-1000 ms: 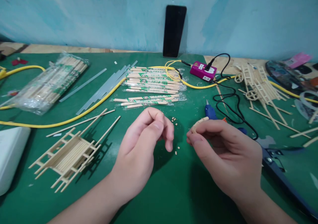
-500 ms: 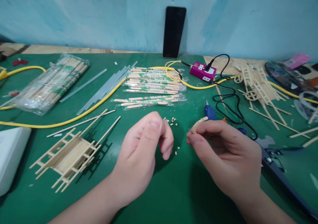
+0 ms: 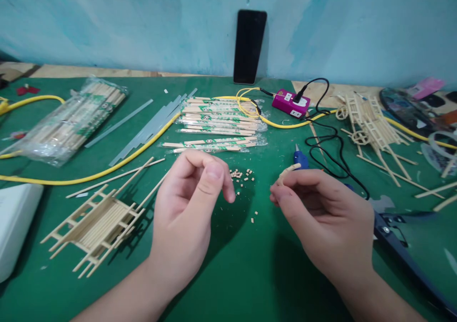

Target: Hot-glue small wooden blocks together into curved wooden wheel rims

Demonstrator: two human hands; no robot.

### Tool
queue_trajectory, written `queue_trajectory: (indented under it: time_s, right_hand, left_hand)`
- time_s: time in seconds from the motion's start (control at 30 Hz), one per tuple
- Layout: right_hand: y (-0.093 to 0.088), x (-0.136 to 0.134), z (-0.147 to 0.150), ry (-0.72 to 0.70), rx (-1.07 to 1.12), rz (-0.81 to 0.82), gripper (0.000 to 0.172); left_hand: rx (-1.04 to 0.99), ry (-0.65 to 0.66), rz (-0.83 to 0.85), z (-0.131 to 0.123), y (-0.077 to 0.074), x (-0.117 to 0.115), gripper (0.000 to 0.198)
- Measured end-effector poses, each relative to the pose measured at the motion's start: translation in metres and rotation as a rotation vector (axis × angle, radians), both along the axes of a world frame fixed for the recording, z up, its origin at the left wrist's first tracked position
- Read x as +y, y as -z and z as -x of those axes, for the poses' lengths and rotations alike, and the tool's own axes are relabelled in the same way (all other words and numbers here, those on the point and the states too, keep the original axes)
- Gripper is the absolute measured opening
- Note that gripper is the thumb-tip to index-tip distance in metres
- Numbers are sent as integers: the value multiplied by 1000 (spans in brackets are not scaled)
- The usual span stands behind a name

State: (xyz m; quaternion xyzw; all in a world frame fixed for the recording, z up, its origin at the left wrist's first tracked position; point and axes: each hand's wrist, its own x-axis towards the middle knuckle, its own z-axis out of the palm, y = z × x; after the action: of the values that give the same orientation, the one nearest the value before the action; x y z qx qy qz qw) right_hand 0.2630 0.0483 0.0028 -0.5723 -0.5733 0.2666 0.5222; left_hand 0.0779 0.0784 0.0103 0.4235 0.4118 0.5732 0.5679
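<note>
Over green mat, wooden piece in right hand, protruding above grip

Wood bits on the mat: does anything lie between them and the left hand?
Nothing visible does. The left hand hovers just left of the wood bits, with only bare green mat between. The right hand, pinching a wooden piece, is off to the right.

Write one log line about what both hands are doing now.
left hand: curled beside small wood bits | right hand: pinching wooden piece | nearby: blue glue gun
</note>
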Motion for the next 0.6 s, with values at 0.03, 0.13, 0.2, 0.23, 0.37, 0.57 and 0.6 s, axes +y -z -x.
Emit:
queue_trajectory:
  time_s: [0.03,0.13,0.2,0.23,0.37,0.57,0.6]
  right_hand:
    - [0,0,0,10,2,2,16]
    - [0,1,0,15,12,-5,16]
    - [0,1,0,19,24,-16,16]
    - [0,1,0,24,31,-22,16]
    - [-2,2,-3,89,81,-24,15]
    - [-5,12,-12,218,256,-48,11]
    - [-5,14,-14,235,278,-70,11]
  left_hand:
    - [26,-29,-24,1,0,1,19]
    - [76,-131,-55,3,0,6,14]
    - [65,-191,-5,5,0,13,17]
    - [46,-213,34,7,1,17,19]
    - [-119,-309,184,12,7,33,28]
    - [-266,-370,335,21,12,44,31]
    - [-276,-389,348,23,12,45,31]
